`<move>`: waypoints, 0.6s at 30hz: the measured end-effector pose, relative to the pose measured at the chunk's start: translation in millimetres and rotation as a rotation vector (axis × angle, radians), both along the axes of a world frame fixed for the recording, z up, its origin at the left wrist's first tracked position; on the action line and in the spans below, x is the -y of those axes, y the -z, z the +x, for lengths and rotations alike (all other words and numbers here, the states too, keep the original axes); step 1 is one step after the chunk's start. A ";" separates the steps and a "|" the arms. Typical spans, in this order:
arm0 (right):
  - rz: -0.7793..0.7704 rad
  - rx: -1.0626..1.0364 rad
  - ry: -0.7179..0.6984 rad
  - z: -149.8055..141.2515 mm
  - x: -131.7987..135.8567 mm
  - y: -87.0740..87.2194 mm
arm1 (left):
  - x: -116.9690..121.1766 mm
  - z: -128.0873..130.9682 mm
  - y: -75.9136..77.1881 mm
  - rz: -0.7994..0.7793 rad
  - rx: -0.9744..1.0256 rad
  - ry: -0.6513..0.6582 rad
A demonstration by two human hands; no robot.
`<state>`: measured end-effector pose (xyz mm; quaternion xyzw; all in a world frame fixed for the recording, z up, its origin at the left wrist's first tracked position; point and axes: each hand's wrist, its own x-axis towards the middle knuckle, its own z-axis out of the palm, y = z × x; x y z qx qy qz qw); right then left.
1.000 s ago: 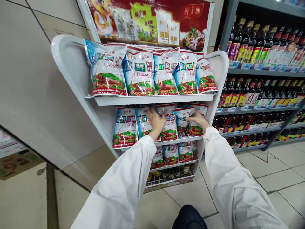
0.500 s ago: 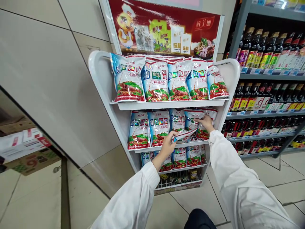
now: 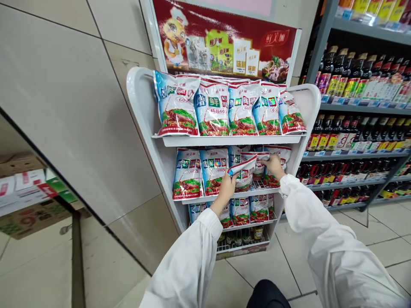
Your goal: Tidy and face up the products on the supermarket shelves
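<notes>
A white display rack [image 3: 141, 98] holds rows of blue, white and red seasoning bags on several shelves. My left hand [image 3: 226, 188] is closed on the lower corner of one seasoning bag [image 3: 244, 167], which tilts in front of the middle shelf [image 3: 208, 197]. My right hand [image 3: 273, 164] grips the top of a bag [image 3: 282, 152] standing at the right end of that same shelf. Both arms wear white sleeves. Other bags [image 3: 188, 173] stand upright to the left of my hands.
A red advertising board [image 3: 224, 42] tops the rack. Dark sauce bottles [image 3: 353, 72] fill grey store shelves on the right. A tiled wall [image 3: 64, 98] runs along the left, with cardboard boxes [image 3: 25, 205] beyond it. The floor is pale tile.
My left hand pulled a bag out of the middle shelf row, dropped it low and flat, then raised it back up in front of the shelf. My right hand stayed on the right-end bags.
</notes>
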<state>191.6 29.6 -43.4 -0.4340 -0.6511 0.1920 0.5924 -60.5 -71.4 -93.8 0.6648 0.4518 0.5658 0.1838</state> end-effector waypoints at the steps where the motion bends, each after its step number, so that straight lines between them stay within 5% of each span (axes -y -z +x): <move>1: 0.016 -0.043 0.031 -3.0 -0.5 -1.2 | -2.6 -0.6 -0.5 -0.003 -0.005 -0.009; 7: -0.045 -0.221 0.072 -6.7 -13.0 -6.1 | -16.3 -7.9 0.4 -0.046 -0.038 -0.071; 13: -0.147 -0.039 0.070 -6.3 -14.5 5.2 | -25.4 -12.2 2.3 -0.079 -0.030 -0.105; 18: -0.098 0.113 0.241 -18.9 1.8 8.2 | -29.3 -14.0 1.9 -0.099 -0.022 -0.144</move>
